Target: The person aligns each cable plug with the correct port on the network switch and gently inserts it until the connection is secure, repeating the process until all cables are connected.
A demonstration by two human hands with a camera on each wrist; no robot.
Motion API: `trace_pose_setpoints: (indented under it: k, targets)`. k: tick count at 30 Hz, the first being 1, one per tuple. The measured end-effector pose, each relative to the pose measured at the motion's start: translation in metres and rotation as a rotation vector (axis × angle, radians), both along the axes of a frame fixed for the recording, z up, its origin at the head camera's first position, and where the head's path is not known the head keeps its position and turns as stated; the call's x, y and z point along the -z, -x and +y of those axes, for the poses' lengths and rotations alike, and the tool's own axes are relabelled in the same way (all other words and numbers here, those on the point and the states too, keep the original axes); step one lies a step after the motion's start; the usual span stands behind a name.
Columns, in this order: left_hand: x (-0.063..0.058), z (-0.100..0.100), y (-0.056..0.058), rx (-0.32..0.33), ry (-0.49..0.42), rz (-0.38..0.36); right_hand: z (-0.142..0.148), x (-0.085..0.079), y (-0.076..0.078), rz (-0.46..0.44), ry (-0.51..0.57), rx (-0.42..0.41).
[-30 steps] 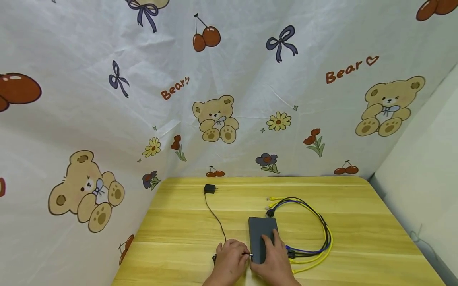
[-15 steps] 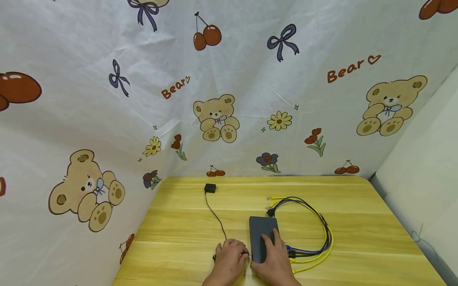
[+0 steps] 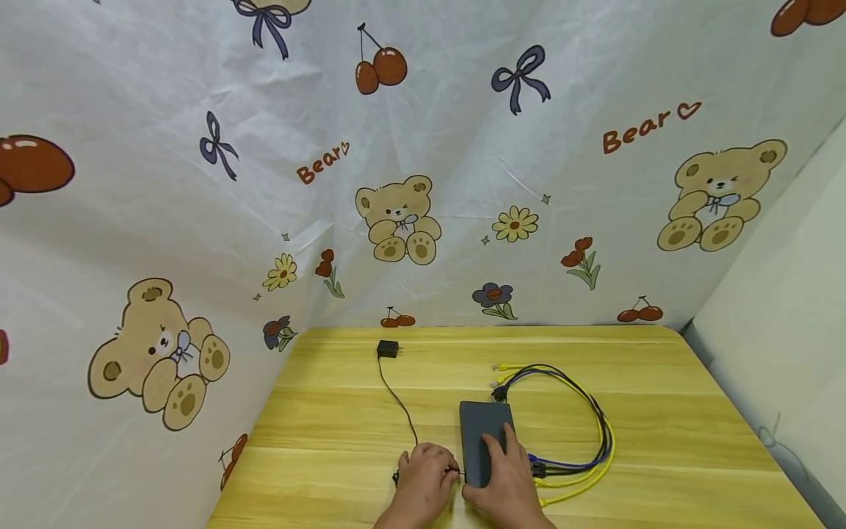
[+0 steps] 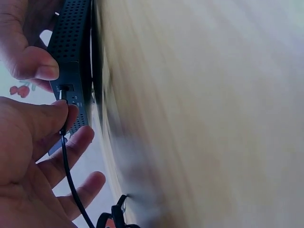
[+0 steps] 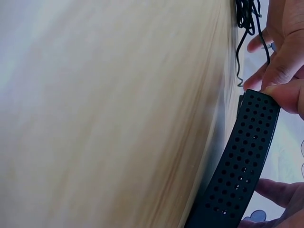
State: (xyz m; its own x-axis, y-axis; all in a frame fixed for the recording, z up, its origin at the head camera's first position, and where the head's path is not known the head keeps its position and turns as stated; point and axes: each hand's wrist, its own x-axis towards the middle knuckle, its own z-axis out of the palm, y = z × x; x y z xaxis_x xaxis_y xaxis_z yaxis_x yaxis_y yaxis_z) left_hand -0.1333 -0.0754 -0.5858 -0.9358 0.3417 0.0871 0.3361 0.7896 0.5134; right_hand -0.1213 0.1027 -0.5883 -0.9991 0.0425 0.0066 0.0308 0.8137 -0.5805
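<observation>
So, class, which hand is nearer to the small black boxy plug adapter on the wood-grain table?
Left. The left hand is on the person's side of the adapter, apart from it and slightly right; the right hand is farther right, on the flat dark grey rectangular box.

The box [image 3: 485, 425] is matt plastic, its sides perforated. At its three o'clock, smooth plastic-sheathed cables [image 3: 604, 432]; toward ten, a plastic cord [image 3: 397, 400]. The wood-grained tabletop [image 3: 317, 448] looks faintly glossy. The creased backdrop [image 3: 456, 139] at twelve — cloth or film, hard to tell — has a soft sheen.
</observation>
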Motion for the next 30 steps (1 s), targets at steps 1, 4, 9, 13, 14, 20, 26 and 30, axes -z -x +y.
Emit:
trace_pose_setpoints:
  k: [1,4,9,13,14,20,26,30]
  targets:
    - [0.0001,0.0001,-0.0001,0.003,-0.002,-0.002,0.0001,-0.0002,0.0,0.0,0.001,-0.001]
    - [0.0,0.0007,0.0004,0.014,-0.013,0.0,0.0007,-0.0008,0.0,0.002,0.0,-0.003]
    - [-0.0007,0.0012,0.0005,0.018,-0.02,0.002,0.0008,-0.0014,-0.0002,0.012,-0.005,-0.004]
    - [-0.002,0.0025,-0.0001,0.013,-0.018,0.002,0.0005,-0.0017,-0.0007,0.011,-0.011,0.0]
    - [-0.0025,0.0027,0.0,0.014,-0.018,-0.001,0.0005,-0.0018,-0.0007,0.009,-0.012,0.0]
    - [-0.0039,0.0018,0.001,0.044,0.006,-0.008,-0.0003,-0.0017,-0.0015,0.015,-0.005,0.001]
    - [-0.0022,-0.0007,0.0017,0.092,0.024,-0.028,-0.0004,-0.0014,-0.0015,0.021,0.0,-0.001]
    - [-0.0042,-0.0018,-0.0005,0.136,0.064,-0.046,0.0,-0.0025,-0.0009,0.019,0.011,0.0]
